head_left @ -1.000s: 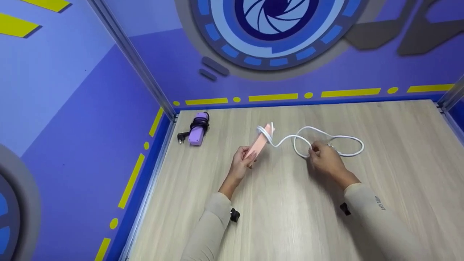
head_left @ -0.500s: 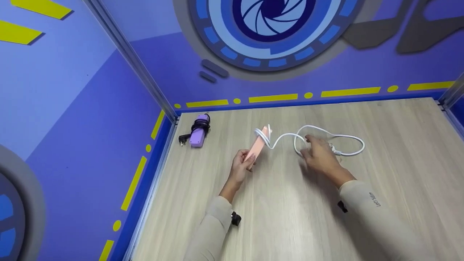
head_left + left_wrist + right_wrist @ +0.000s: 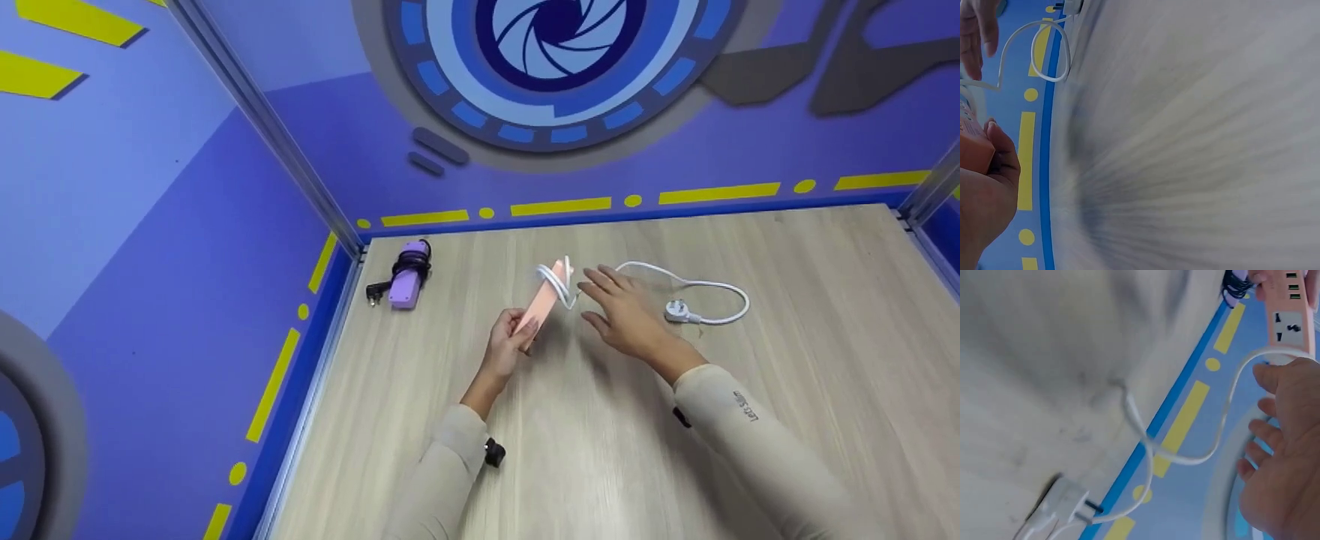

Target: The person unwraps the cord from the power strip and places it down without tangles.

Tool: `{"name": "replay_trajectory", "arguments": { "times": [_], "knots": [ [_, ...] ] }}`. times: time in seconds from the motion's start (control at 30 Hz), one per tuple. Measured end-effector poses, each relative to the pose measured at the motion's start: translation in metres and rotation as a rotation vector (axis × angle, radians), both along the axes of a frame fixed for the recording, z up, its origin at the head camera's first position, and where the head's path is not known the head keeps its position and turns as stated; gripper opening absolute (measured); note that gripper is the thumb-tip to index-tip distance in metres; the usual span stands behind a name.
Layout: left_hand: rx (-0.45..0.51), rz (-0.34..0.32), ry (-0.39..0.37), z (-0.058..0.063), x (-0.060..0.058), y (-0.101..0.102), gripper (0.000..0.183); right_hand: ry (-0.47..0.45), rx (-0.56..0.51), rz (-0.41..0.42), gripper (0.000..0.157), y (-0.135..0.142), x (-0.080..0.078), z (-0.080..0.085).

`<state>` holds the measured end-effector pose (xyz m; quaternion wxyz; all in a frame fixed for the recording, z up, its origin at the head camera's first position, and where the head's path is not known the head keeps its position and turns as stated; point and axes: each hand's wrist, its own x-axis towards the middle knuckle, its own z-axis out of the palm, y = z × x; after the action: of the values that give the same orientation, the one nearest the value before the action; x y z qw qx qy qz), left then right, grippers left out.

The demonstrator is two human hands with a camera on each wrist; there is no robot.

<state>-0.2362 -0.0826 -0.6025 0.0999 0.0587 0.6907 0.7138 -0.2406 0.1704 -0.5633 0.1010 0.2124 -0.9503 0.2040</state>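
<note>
My left hand (image 3: 504,351) grips the lower end of a pink power strip (image 3: 534,313), which is tilted up off the table. White cord (image 3: 553,280) is looped around the strip's far end. To its right, my right hand (image 3: 626,315) is held palm down with fingers spread, close to the cord. In the right wrist view, the cord passes by the right thumb, and sockets and USB ports (image 3: 1294,296) show on the strip's face. Beyond the right hand, the cord curves over the table to a white plug (image 3: 677,311).
A purple power strip (image 3: 405,289) wrapped in black cord (image 3: 412,262) lies at the table's back left, its black plug (image 3: 375,291) beside it. Blue decorated panels (image 3: 450,184) wall in the wooden table (image 3: 570,450) at the back and left.
My right hand has let go of the white cord, spread its fingers and moved left toward the strip, uncovering the white plug. The left hand keeps its grip on the pink strip.
</note>
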Motion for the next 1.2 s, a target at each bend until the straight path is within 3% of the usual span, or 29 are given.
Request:
{"name": "replay_trajectory", "arguments": {
  "times": [0.3, 0.5, 0.73, 1.2],
  "knots": [
    [-0.018, -0.024, 0.012, 0.002, -0.001, 0.005, 0.034, 0.05, -0.103, 0.096, 0.021, -0.011, -0.003, -0.004],
    [-0.022, -0.013, 0.001, 0.0, -0.003, 0.003, 0.036, 0.043, -0.121, 0.09, 0.017, -0.012, -0.002, -0.003],
    [0.008, 0.003, -0.042, -0.002, -0.004, 0.003, 0.034, 0.18, -0.12, 0.081, 0.009, -0.019, -0.001, -0.001],
    [0.006, -0.013, 0.006, -0.006, -0.001, -0.003, 0.039, 0.33, -0.206, 0.018, 0.005, -0.022, -0.006, 0.006]
  ]
}}
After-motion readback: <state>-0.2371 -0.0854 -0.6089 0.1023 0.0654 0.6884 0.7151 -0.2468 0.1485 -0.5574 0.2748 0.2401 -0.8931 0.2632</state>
